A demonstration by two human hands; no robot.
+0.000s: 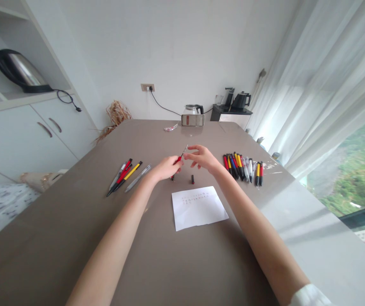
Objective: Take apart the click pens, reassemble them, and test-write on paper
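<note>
My left hand (pixel 167 167) is closed round a red pen (pixel 179 158) that points up and away over the grey-brown table (pixel 74 221). My right hand (pixel 202 158) hovers just right of the pen's tip with its fingers spread and curled, touching or nearly touching the pen. A small dark pen cap (pixel 193 179) stands on the table below the hands. A white sheet of paper (pixel 198 207) with a few lines of writing lies nearer to me.
A loose group of pens (pixel 127 174) lies left of the hands and a row of several pens (pixel 242 167) lies to the right. At the far table edge are a phone on a stand (pixel 193 120), a glass kettle (pixel 194 109) and a wrapper (pixel 170 127).
</note>
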